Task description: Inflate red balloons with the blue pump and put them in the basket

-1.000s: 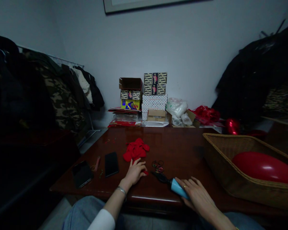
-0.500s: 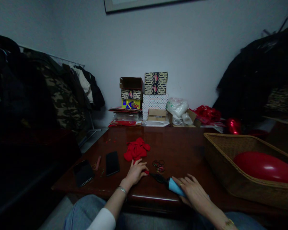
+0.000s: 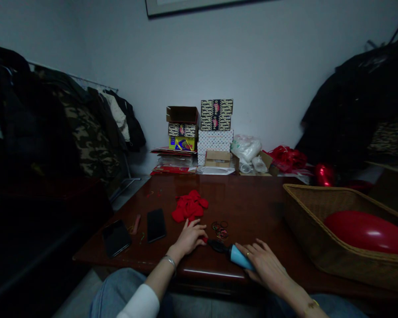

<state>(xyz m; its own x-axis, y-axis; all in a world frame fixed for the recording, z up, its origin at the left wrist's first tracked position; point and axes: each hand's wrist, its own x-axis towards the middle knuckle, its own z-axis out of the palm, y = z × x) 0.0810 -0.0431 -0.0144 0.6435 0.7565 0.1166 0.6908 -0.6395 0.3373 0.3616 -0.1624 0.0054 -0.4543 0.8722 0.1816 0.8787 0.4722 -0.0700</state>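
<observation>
My left hand [image 3: 189, 237] pinches a small red balloon [image 3: 204, 239] near the table's front edge; most of it is hidden under the fingers. A light blue balloon pump [image 3: 240, 257] with a black nozzle lies in my right hand [image 3: 267, 266], fingers wrapped over its barrel. The nozzle tip meets the balloon's mouth; how far it goes in I cannot tell. Just beyond my left hand sits a heap of flat red balloons [image 3: 189, 206]. Several coloured rubber bands [image 3: 220, 230] lie between the hands, a little farther back.
On the right stands a wicker basket [image 3: 300, 234] holding an inflated red balloon [image 3: 365, 232]. Two dark phones [image 3: 156, 225] and a small pinkish stick [image 3: 136, 224] lie at left on the brown table [image 3: 245, 198]. Stacked boxes [image 3: 215, 141] line its far edge.
The pump has shifted slightly left, bringing its nozzle tip up to the balloon in my left hand. My left hand stays almost in place.
</observation>
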